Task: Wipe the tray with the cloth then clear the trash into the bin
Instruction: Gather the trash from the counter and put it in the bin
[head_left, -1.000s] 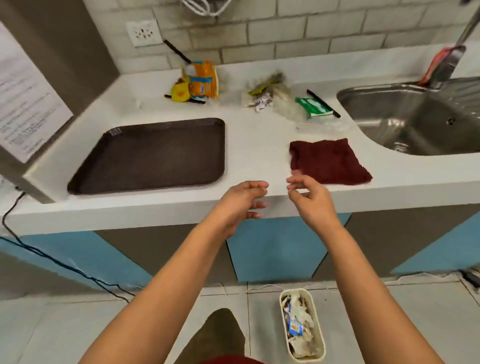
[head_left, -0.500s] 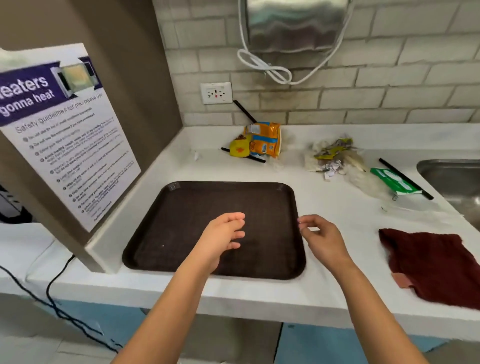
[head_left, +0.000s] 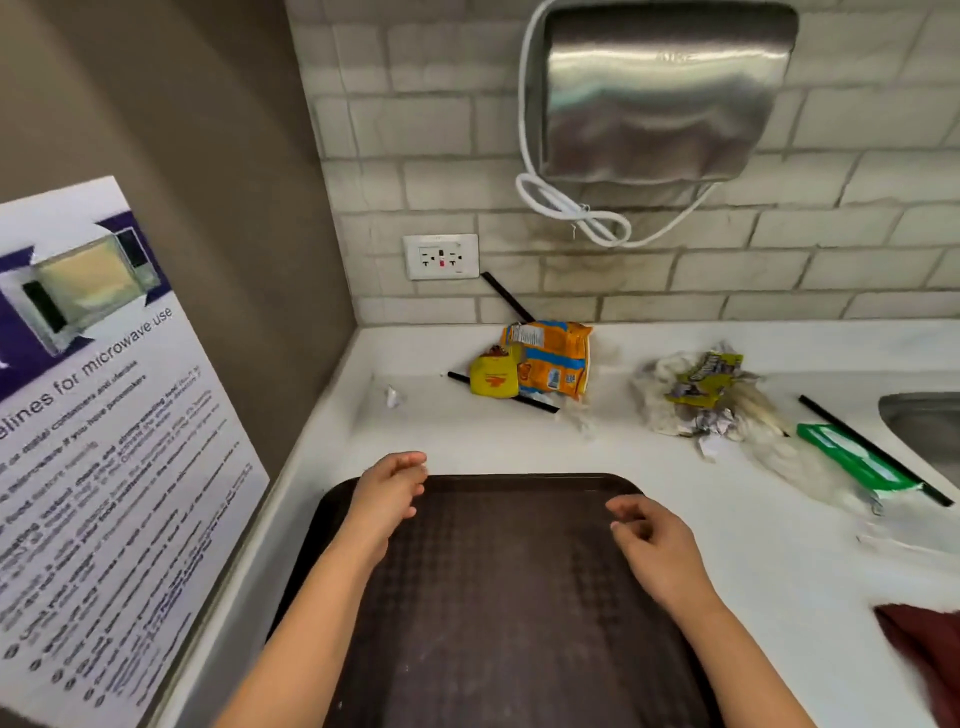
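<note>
A dark brown tray (head_left: 498, 597) lies on the white counter in front of me. My left hand (head_left: 387, 493) hovers over its far left corner, fingers loosely curled and holding nothing. My right hand (head_left: 657, 545) hangs over the tray's far right part, also loosely curled and empty. The dark red cloth (head_left: 924, 649) lies on the counter at the right edge, partly cut off. Trash sits beyond the tray: an orange snack bag (head_left: 553, 356), a yellow wrapper (head_left: 493, 376), a crumpled wrapper pile (head_left: 701, 395) and a green packet (head_left: 852, 460). No bin is in view.
Black straws (head_left: 872, 449) lie among the trash. A steel sink (head_left: 930, 426) begins at the far right. A hand dryer (head_left: 654, 93) with a looped cord hangs on the brick wall above a socket (head_left: 440, 256). A microwave-use poster (head_left: 98, 457) covers the left side panel.
My view has swung up and to the left, from the counter front and floor bin to the tray. Both hands moved forward over the tray's far end; the cloth slid to the right edge.
</note>
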